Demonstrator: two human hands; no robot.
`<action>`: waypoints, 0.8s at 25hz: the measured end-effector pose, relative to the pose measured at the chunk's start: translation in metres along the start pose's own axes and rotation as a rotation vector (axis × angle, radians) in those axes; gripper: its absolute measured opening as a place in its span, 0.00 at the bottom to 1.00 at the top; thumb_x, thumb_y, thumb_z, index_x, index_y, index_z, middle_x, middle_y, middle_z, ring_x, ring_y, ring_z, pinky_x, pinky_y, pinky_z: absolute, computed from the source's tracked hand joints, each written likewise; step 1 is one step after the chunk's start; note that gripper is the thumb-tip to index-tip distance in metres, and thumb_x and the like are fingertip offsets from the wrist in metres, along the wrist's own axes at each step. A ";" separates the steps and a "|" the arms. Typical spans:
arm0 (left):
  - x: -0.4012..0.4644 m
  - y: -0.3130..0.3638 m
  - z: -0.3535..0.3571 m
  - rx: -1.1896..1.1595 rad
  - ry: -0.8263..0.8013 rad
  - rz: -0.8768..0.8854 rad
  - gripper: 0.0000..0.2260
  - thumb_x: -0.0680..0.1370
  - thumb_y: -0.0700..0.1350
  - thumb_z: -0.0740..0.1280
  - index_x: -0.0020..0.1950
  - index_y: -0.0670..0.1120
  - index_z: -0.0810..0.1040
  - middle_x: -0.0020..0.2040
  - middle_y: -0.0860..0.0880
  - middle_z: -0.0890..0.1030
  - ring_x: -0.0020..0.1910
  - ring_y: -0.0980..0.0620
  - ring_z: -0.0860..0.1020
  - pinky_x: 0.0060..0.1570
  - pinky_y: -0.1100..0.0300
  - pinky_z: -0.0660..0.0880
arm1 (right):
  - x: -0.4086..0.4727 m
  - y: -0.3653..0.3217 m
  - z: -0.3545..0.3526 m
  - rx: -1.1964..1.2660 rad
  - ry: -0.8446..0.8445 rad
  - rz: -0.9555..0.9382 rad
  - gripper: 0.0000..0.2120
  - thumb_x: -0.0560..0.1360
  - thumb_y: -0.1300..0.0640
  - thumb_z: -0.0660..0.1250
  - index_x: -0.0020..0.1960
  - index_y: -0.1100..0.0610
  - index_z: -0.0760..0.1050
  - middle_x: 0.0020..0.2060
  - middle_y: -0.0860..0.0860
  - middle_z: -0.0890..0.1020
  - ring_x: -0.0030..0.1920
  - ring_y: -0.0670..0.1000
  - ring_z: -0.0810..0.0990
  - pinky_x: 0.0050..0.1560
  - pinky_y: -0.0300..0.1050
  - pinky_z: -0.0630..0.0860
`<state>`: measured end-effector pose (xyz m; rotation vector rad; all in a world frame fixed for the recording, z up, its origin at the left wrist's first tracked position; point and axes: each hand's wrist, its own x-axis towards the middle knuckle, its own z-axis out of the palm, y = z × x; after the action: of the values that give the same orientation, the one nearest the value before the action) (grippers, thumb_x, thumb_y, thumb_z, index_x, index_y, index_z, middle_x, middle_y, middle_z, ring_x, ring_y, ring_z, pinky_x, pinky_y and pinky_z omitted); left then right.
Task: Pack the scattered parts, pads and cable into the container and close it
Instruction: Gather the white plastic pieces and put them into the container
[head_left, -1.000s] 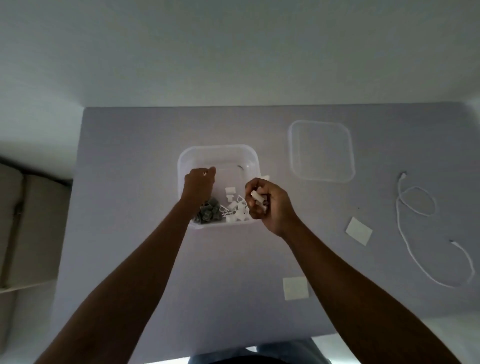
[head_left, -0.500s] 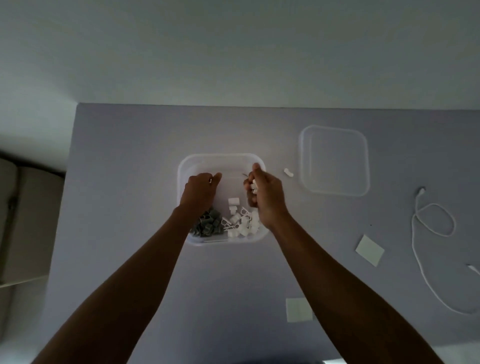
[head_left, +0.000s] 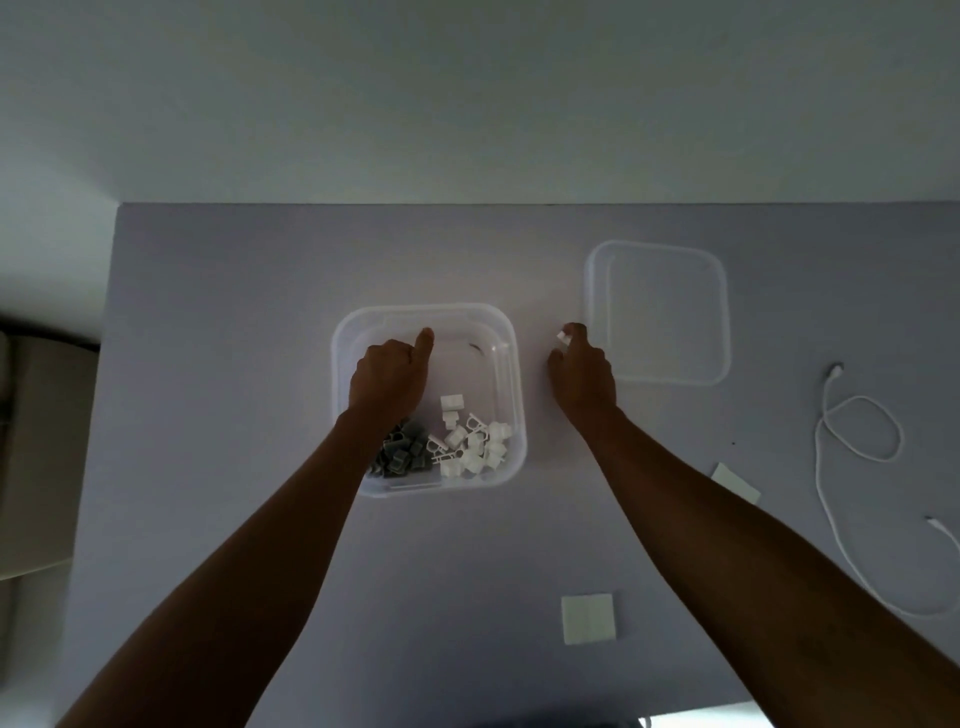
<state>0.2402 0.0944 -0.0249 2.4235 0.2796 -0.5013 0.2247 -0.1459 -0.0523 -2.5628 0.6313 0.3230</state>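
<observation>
The clear square container (head_left: 511, 374) stands on the grey table with grey parts (head_left: 404, 453) and white parts (head_left: 474, 442) piled at its near side. My left hand (head_left: 387, 382) hovers over the container's left half, fingers curled, one digit pointing away, nothing visible in it. To the right of the container, my right hand (head_left: 582, 379) pinches a small white part (head_left: 562, 336) on the table, just left of the clear lid (head_left: 657, 312). Two pale square pads lie loose: one pad (head_left: 588, 618) between my forearms, another pad (head_left: 736, 482) partly behind my right forearm. The white cable (head_left: 860, 441) lies at the right.
A wall runs along the table's far edge (head_left: 519, 203). The table's left edge (head_left: 106, 389) drops to pale furniture (head_left: 36, 457) beside it. The cable's loop and plug ends spread toward the right border of the view.
My right hand has left the container and moved right to the small white part by the lid. My left hand has stayed over the container. The view has shifted slightly.
</observation>
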 end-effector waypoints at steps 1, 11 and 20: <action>0.000 -0.002 0.000 0.050 0.033 0.022 0.29 0.82 0.59 0.52 0.29 0.41 0.72 0.28 0.45 0.75 0.29 0.47 0.75 0.36 0.55 0.72 | -0.001 0.001 0.002 -0.001 0.028 -0.004 0.12 0.80 0.56 0.59 0.63 0.55 0.69 0.51 0.61 0.81 0.51 0.64 0.81 0.49 0.53 0.77; 0.003 -0.022 0.006 0.338 0.027 0.143 0.08 0.79 0.42 0.62 0.53 0.38 0.74 0.51 0.38 0.76 0.53 0.40 0.74 0.49 0.48 0.75 | -0.012 -0.026 -0.016 0.902 -0.047 0.189 0.05 0.76 0.54 0.68 0.47 0.56 0.78 0.30 0.50 0.78 0.25 0.47 0.71 0.29 0.42 0.66; -0.024 -0.024 -0.038 0.074 0.543 0.316 0.10 0.77 0.43 0.67 0.57 0.42 0.74 0.55 0.41 0.75 0.56 0.44 0.71 0.51 0.54 0.73 | -0.059 -0.096 -0.017 1.153 -0.648 0.088 0.07 0.75 0.55 0.67 0.40 0.55 0.76 0.30 0.50 0.73 0.25 0.46 0.63 0.28 0.38 0.58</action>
<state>0.2217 0.1356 -0.0007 2.5722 0.0973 0.2990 0.2225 -0.0573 0.0199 -1.2329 0.4606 0.5687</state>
